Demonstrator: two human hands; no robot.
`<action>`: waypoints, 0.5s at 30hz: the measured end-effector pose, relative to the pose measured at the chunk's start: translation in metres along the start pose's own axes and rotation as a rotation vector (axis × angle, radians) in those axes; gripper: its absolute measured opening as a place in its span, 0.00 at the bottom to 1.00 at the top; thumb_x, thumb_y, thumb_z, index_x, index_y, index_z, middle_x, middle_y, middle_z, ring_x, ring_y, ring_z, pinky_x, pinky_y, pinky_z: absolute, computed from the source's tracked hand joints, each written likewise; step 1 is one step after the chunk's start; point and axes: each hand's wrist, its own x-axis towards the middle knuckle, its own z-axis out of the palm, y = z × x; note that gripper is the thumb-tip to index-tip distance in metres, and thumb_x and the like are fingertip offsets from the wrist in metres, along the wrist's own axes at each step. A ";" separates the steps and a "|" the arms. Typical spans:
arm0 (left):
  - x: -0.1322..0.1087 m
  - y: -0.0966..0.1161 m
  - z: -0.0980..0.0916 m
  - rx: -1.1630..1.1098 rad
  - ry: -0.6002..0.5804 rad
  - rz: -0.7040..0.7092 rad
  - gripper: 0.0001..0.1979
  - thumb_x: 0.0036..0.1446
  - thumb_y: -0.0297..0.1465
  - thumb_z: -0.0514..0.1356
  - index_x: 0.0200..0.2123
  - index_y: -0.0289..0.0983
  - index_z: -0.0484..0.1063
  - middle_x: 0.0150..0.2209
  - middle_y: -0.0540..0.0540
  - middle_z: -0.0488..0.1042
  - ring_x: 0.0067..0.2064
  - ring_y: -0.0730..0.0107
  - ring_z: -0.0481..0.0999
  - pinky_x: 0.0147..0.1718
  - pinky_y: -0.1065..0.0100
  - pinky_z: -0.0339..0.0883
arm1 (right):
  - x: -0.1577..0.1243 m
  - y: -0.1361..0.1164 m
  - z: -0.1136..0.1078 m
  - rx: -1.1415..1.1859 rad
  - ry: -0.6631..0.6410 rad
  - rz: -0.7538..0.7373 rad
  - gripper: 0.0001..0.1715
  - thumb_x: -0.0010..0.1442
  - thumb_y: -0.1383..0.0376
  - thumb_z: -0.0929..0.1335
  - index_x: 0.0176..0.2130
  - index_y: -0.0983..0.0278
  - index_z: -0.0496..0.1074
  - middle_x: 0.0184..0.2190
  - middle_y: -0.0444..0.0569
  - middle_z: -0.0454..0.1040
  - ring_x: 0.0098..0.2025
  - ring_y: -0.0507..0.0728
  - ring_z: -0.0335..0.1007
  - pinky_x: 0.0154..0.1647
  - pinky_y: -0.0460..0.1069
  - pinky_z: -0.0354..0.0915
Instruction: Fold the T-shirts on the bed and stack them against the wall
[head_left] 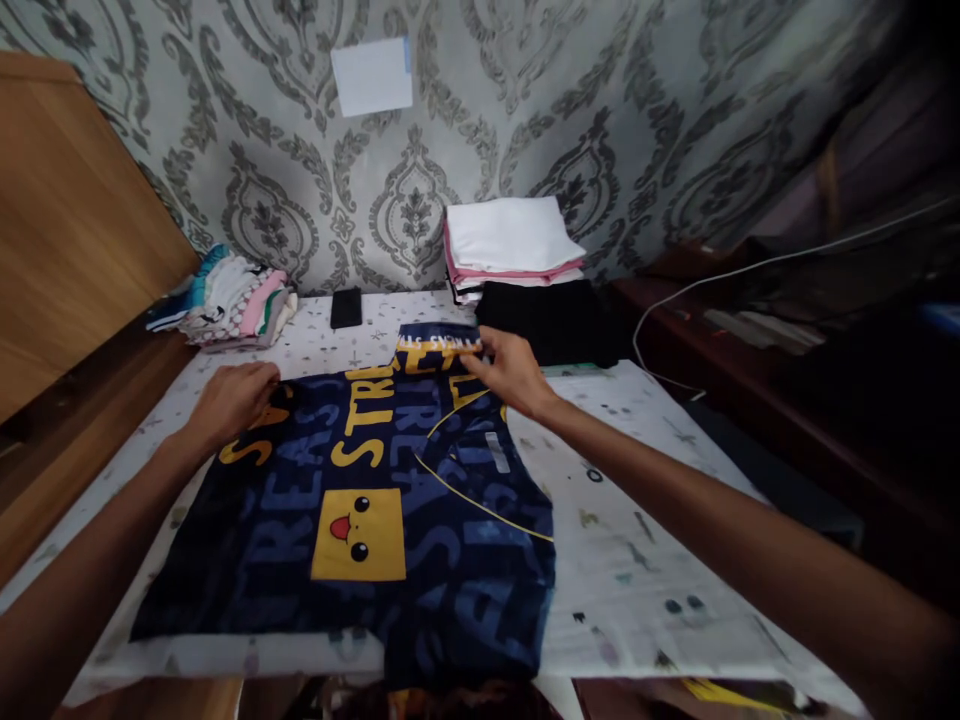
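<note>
A navy T-shirt (442,510) with yellow lettering and a yellow face patch lies spread sideways, its neckline toward the right. The near sleeve hangs down at the front edge of the surface. My right hand (514,370) pinches the cuff of the far sleeve between thumb and fingers. At the far hem corner, my left hand (234,402) has its fingers closed on the shirt's edge; the fingertips are partly hidden.
Folded clothes form a pile (236,300) at the back left. A black phone (346,308) lies near the wall. At the back right stand a white-topped folded stack (514,235) and a black folded garment (547,320). A white cable (750,262) runs along the right.
</note>
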 end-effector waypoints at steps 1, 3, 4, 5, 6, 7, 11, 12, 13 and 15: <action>-0.009 0.002 0.000 0.019 -0.001 0.008 0.17 0.66 0.33 0.43 0.42 0.39 0.71 0.42 0.39 0.78 0.45 0.52 0.76 0.45 0.57 0.64 | -0.020 -0.004 -0.004 -0.044 -0.005 -0.068 0.08 0.61 0.64 0.65 0.36 0.63 0.74 0.33 0.48 0.77 0.38 0.58 0.71 0.40 0.50 0.63; -0.025 0.007 0.003 0.054 -0.025 0.034 0.17 0.66 0.31 0.44 0.44 0.39 0.71 0.43 0.39 0.78 0.47 0.50 0.76 0.49 0.54 0.63 | -0.057 -0.007 -0.004 -0.110 -0.070 -0.217 0.08 0.61 0.68 0.65 0.36 0.63 0.74 0.35 0.50 0.77 0.40 0.59 0.71 0.45 0.52 0.61; -0.032 0.009 0.006 0.068 -0.040 0.044 0.17 0.65 0.30 0.44 0.45 0.39 0.72 0.44 0.39 0.78 0.48 0.50 0.76 0.50 0.53 0.63 | -0.073 -0.007 -0.002 -0.138 -0.122 -0.276 0.09 0.59 0.70 0.65 0.38 0.62 0.74 0.37 0.50 0.78 0.42 0.59 0.71 0.47 0.53 0.60; -0.037 0.011 0.009 0.078 -0.050 0.050 0.17 0.65 0.29 0.44 0.47 0.38 0.72 0.45 0.38 0.78 0.49 0.49 0.76 0.51 0.52 0.62 | -0.087 -0.005 0.001 -0.169 -0.176 -0.319 0.11 0.58 0.73 0.65 0.40 0.62 0.74 0.38 0.50 0.78 0.43 0.59 0.71 0.49 0.54 0.59; -0.041 0.013 0.012 0.089 -0.055 0.050 0.18 0.64 0.28 0.45 0.48 0.38 0.72 0.46 0.38 0.78 0.51 0.49 0.75 0.52 0.51 0.62 | -0.097 -0.003 0.004 -0.204 -0.221 -0.344 0.14 0.57 0.74 0.66 0.41 0.62 0.74 0.39 0.50 0.78 0.44 0.60 0.71 0.50 0.54 0.59; -0.043 0.015 0.014 0.102 -0.057 0.042 0.18 0.64 0.27 0.45 0.50 0.38 0.71 0.47 0.37 0.77 0.51 0.48 0.75 0.52 0.50 0.61 | -0.104 -0.001 0.008 -0.239 -0.253 -0.354 0.16 0.56 0.75 0.66 0.43 0.62 0.74 0.40 0.51 0.78 0.44 0.60 0.70 0.51 0.55 0.58; -0.044 0.019 0.012 0.165 -0.077 0.010 0.21 0.59 0.24 0.48 0.53 0.38 0.71 0.49 0.35 0.77 0.52 0.47 0.75 0.55 0.49 0.61 | -0.110 0.003 0.016 -0.306 -0.283 -0.351 0.18 0.57 0.75 0.66 0.46 0.62 0.75 0.43 0.51 0.77 0.47 0.60 0.69 0.55 0.57 0.56; -0.043 0.020 0.011 0.164 -0.089 0.008 0.22 0.58 0.25 0.49 0.54 0.38 0.72 0.49 0.35 0.78 0.52 0.46 0.75 0.56 0.48 0.60 | -0.109 0.003 0.016 -0.306 -0.289 -0.350 0.18 0.57 0.75 0.66 0.46 0.62 0.75 0.43 0.51 0.77 0.48 0.60 0.69 0.55 0.57 0.56; -0.042 0.019 0.009 0.151 -0.099 0.005 0.23 0.57 0.25 0.51 0.55 0.38 0.72 0.49 0.35 0.78 0.53 0.45 0.75 0.57 0.47 0.60 | -0.107 0.002 0.015 -0.307 -0.303 -0.349 0.18 0.57 0.75 0.66 0.46 0.62 0.75 0.43 0.52 0.77 0.48 0.60 0.69 0.55 0.58 0.56; -0.042 0.018 0.007 0.106 -0.113 -0.008 0.24 0.56 0.27 0.54 0.56 0.38 0.72 0.50 0.34 0.78 0.53 0.43 0.75 0.58 0.46 0.58 | -0.104 -0.001 0.008 -0.313 -0.354 -0.352 0.19 0.57 0.73 0.66 0.48 0.62 0.76 0.44 0.53 0.77 0.48 0.62 0.69 0.54 0.58 0.58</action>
